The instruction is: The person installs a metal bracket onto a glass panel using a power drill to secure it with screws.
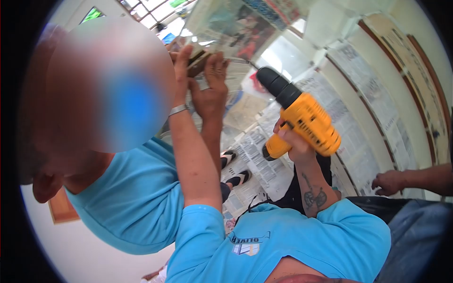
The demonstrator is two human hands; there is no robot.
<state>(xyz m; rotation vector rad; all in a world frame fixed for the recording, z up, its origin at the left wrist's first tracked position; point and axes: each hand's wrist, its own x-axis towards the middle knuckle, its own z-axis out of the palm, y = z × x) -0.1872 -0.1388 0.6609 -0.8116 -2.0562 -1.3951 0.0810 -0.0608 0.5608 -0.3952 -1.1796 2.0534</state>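
Observation:
My right hand (298,143) grips the handle of a yellow and black cordless drill (309,121). A thin bit (250,62) extends from its chuck toward the upper left. My left hand (181,73), with a band on the wrist, is raised at the side of a short brown metal piece (198,66). Its fingers rest against that piece, though their inner side is partly hidden. A co-worker's hand (213,92) holds the other side of the piece. Behind these hands is a shiny panel (231,28) with newsprint on it.
A co-worker in a blue shirt (137,203) stands close at my left. Newspaper (264,165) covers the floor. Curved steps or boards with newspaper (373,94) lie on the right. Another person's hand (389,182) reaches in at the right edge.

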